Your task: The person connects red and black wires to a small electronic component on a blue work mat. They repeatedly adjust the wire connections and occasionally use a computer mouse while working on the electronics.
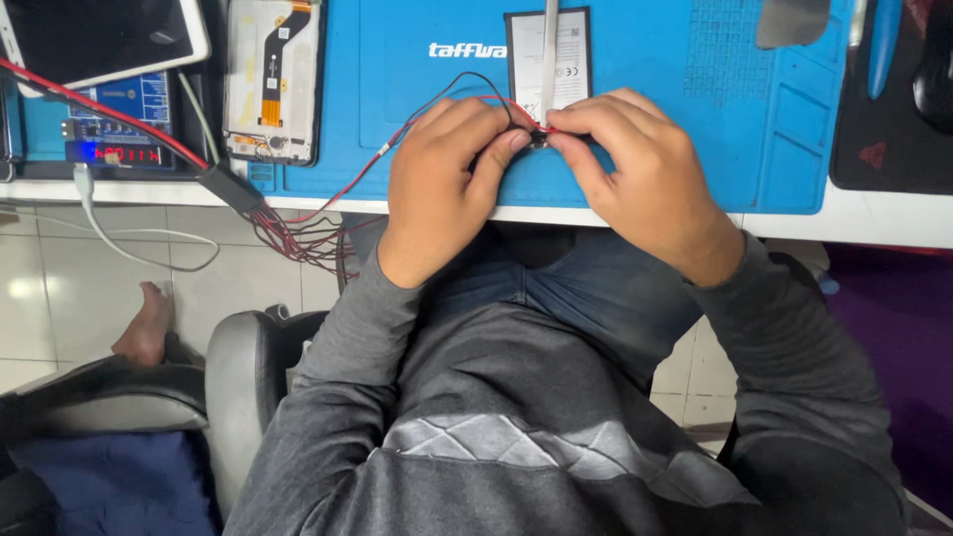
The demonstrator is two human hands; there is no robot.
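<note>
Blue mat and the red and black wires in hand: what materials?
Blue mat: looks like matte silicone or rubber, with moulded compartments and a soft, dull sheen. Red and black wires: thin, glossy plastic insulation, bending freely; metal core not visible. Left hand and right hand pinch them between fingertips.

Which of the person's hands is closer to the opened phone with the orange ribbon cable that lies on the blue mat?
The left hand is nearer. The opened phone lies up and to its left on the blue mat; the right hand sits farther off, beyond the left hand.
</note>
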